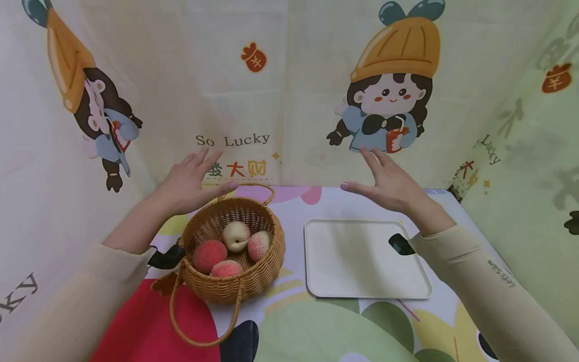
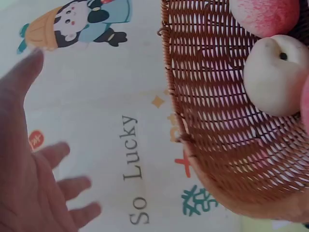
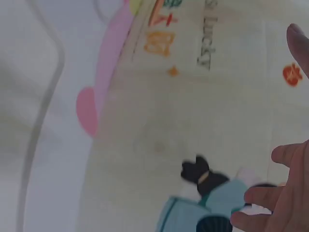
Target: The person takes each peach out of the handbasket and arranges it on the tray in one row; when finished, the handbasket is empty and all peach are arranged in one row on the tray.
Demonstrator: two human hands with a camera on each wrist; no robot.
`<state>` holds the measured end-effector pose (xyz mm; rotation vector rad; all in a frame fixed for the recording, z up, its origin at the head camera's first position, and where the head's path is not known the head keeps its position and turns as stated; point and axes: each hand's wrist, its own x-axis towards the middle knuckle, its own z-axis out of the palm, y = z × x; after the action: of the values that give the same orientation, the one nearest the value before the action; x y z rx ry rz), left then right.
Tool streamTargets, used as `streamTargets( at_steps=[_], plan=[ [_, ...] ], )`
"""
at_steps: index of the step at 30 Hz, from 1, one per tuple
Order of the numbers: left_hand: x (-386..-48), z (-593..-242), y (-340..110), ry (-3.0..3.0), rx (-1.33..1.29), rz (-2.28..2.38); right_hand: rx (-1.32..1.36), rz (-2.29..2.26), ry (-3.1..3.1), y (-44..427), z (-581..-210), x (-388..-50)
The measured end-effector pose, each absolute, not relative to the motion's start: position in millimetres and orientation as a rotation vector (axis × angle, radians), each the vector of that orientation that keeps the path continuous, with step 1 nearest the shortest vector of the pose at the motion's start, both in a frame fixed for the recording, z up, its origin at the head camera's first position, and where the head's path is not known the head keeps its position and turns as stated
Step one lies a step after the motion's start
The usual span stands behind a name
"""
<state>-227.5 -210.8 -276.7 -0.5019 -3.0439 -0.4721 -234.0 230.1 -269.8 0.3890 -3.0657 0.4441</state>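
Note:
A brown wicker basket (image 1: 267, 281) with several peaches stands left of centre; a pale peach (image 1: 236, 236) and a red peach (image 1: 210, 256) lie in it. My left hand (image 1: 187, 186) hovers above the basket's left side, fingers spread, touching nothing. In the left wrist view that hand (image 2: 29, 159) is beside the basket (image 2: 207, 96), apart from its rim. Over the far right part of a white tray (image 1: 362, 261) my right hand (image 1: 391, 186) is raised with fingers spread and holds nothing. The right wrist view shows the same hand (image 3: 289, 188) at the right edge, with the tray's rim (image 3: 36, 140) at left.
A patterned cloth (image 1: 316, 327) covers the table. Printed walls (image 1: 307, 100) stand behind it and at both sides. One looped basket handle (image 1: 203, 345) hangs toward the front, and the other stands at the back. The tray lies right of the basket with a gap between them.

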Motion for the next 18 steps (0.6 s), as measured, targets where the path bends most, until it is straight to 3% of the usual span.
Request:
streamTargets(
  at_steps=[8,18],
  plan=[
    [-208.4,-294.3,-237.2,-3.061,-0.607,-0.829,0.659,0.773,-3.010,181.6,-285.1,-223.0],
    [-190.4,-344.4,-267.4,-3.047,-0.665,-1.181,0.984,1.370,-2.818,126.6,-302.9,-213.0]
  ],
)
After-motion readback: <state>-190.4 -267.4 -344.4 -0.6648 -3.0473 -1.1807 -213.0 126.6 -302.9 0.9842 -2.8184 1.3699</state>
